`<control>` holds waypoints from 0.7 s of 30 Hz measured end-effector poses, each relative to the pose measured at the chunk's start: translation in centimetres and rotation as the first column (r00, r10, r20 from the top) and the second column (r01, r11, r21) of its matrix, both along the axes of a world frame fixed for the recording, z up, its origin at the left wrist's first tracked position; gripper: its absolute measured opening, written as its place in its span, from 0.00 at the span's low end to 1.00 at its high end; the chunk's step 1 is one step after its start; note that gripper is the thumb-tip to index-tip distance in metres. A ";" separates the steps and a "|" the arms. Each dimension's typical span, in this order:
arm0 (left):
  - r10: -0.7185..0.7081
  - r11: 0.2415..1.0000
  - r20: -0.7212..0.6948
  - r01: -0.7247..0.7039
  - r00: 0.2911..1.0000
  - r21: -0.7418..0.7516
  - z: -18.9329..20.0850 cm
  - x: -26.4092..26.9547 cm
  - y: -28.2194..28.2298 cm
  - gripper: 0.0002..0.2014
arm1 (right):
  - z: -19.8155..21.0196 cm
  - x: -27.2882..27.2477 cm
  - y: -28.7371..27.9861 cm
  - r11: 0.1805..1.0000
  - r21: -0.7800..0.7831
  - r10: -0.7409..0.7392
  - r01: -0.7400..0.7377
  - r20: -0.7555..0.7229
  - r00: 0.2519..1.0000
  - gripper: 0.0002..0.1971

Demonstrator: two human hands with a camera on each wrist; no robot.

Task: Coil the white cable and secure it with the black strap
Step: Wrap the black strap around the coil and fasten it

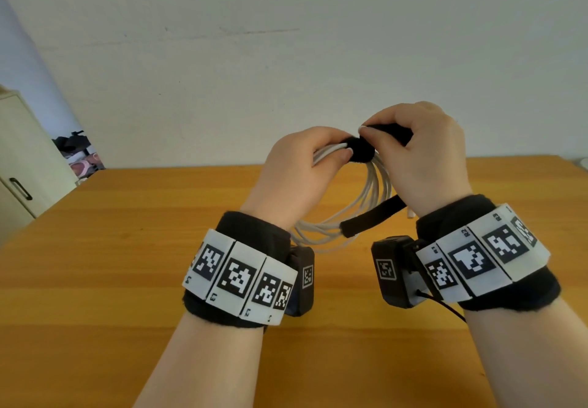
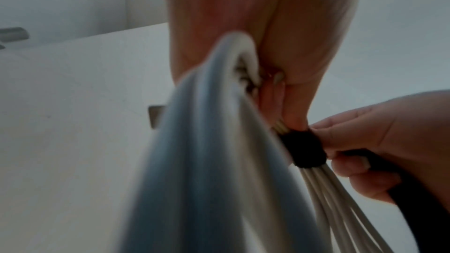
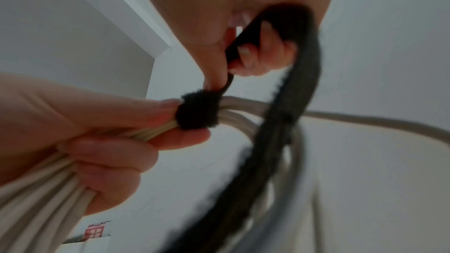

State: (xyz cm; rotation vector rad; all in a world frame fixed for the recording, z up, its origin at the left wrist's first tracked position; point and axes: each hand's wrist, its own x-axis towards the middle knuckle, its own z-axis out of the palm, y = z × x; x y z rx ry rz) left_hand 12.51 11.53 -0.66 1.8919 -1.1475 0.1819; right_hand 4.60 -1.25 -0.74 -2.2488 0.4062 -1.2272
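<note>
The white cable (image 1: pixel 375 191) hangs in several loops above the wooden table (image 1: pixel 127 248). My left hand (image 1: pixel 305 159) grips the bundle of loops (image 3: pixel 43 184) at its top, just left of the wrap. The black strap (image 1: pixel 361 151) is wound once around the bundle (image 2: pixel 304 149) (image 3: pixel 197 113). My right hand (image 1: pixel 413 149) pinches the strap's free length (image 3: pixel 243 45) beside the wrap, and the long loose tail (image 1: pixel 372 216) (image 3: pixel 287 122) dangles below the wrist. One cable end (image 1: pixel 411 213) peeks out under my right wrist.
A pale cabinet (image 1: pixel 22 165) stands at the far left beside the table. Dark clutter and pink shoes (image 1: pixel 81 159) lie on the floor behind it. A white wall (image 1: pixel 286 41) runs behind the table's far edge.
</note>
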 end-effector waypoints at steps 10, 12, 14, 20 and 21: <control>-0.016 0.997 -0.166 0.003 0.986 -0.079 0.3 -0.1 0.6 0.07 | 0.1 -0.1 -0.2 0.995 0.030 0.095 -0.093 -0.065 0.993 0.06; -0.025 0.996 -0.173 0.010 0.985 -0.083 0.2 -0.2 0.5 0.07 | 0.1 -0.1 -0.4 0.999 0.016 0.033 -0.032 -0.061 0.998 0.10; -0.025 0.993 -0.192 0.002 0.981 -0.118 0.1 -0.2 0.3 0.07 | 0.1 -0.2 -0.4 1.000 0.015 -0.008 0.009 -0.040 0.999 0.13; -0.012 0.990 -0.195 -0.016 0.981 -0.143 -0.3 0.0 0.0 0.14 | 0.1 -0.1 0.2 0.996 0.071 0.052 -0.048 -0.059 0.997 0.09; -0.013 0.990 -0.193 -0.015 0.981 -0.141 -0.3 0.0 0.0 0.13 | 0.2 -0.2 0.1 0.996 0.070 0.066 -0.061 -0.077 0.995 0.10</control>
